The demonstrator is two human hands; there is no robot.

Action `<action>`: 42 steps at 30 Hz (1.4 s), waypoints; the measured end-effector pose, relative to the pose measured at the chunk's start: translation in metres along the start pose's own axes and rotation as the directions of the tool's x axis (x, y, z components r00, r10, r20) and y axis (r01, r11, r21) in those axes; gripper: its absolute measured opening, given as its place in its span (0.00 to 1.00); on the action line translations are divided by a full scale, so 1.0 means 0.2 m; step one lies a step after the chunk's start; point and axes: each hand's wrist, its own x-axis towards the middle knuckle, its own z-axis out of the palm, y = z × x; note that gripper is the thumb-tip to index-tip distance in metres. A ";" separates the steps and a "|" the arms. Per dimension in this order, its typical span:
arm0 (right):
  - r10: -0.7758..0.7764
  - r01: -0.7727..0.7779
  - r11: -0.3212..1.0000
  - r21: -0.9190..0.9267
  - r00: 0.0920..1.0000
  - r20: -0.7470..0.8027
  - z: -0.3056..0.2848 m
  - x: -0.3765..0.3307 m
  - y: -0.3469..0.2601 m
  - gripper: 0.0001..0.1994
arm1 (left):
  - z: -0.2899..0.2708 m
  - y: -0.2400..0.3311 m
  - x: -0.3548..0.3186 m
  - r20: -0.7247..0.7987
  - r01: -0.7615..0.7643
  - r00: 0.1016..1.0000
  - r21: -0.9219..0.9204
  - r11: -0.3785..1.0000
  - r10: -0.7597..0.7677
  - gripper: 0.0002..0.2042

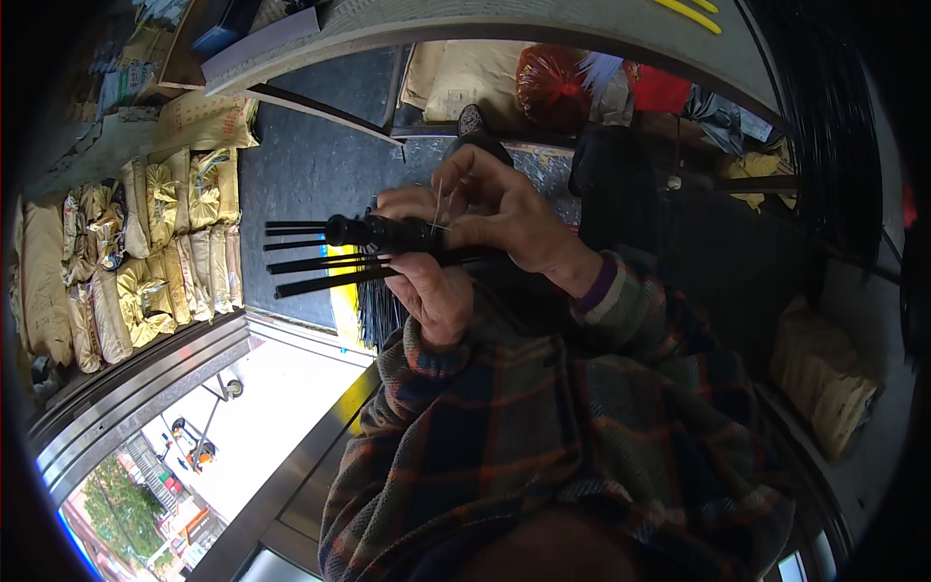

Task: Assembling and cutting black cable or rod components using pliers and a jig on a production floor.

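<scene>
My left hand (429, 291) is closed around a bundle of thin black rods (301, 265). Several rod ends stick out to the left, and among them is a thicker black piece with a rounded end (341, 231). Its exact kind I cannot make out. My right hand (514, 215) is at the bundle's right part, thumb and fingers pinching a thin pale strand (441, 202). One stretch of that strand stands up from the bundle and another lies across it. The fingers partly hide where it meets the rods.
A bunch of thin black strands (381, 315) hangs below the left hand, beside a yellow and white packet (342, 296). Wrapped paper packages (126, 242) are stacked at left. A worktop (465, 21) spans the far side, with sacks (480, 82) beneath. Black strands (829, 145) hang at right.
</scene>
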 end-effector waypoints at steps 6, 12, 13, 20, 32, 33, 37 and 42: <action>0.080 -0.082 0.991 0.106 0.996 0.026 -0.02 0.03 -0.04 0.24 | -0.03 0.02 0.04 0.160 -0.055 0.986 0.017 0.998 0.052 0.18; 0.088 -0.086 0.996 -0.023 0.971 0.220 -0.18 0.06 -0.11 0.21 | 0.00 0.08 0.10 0.112 0.284 0.948 0.125 0.951 -0.298 0.12; 0.081 -0.072 0.996 -0.050 0.973 0.215 -0.23 0.07 -0.20 0.21 | 0.02 0.06 0.10 0.018 0.306 0.951 0.074 0.949 -0.308 0.11; -0.659 -0.270 -0.287 -0.919 0.752 -0.015 -0.84 0.17 -0.82 0.15 | 0.16 0.07 0.17 0.354 0.275 0.887 0.107 0.955 -0.295 0.09; -0.323 -0.012 0.372 -0.928 0.936 -0.141 -0.38 -0.15 -0.68 0.07 | -0.01 0.04 0.14 0.466 0.082 0.878 0.077 0.994 -0.108 0.07; -0.336 0.134 0.104 -0.985 0.937 0.092 -0.26 -0.19 -0.66 0.06 | -0.03 0.04 0.13 0.452 0.082 0.885 0.081 0.993 -0.110 0.07; -0.302 0.087 -0.542 -0.836 0.908 0.290 -0.15 -0.32 -0.67 0.12 | -0.01 0.05 0.11 0.484 0.083 0.867 0.098 0.992 -0.121 0.07; -0.240 -0.049 -0.945 -0.323 0.774 0.585 -0.16 -0.32 -0.76 0.19 | 0.03 0.07 0.12 0.528 -0.114 0.847 0.073 0.991 0.058 0.09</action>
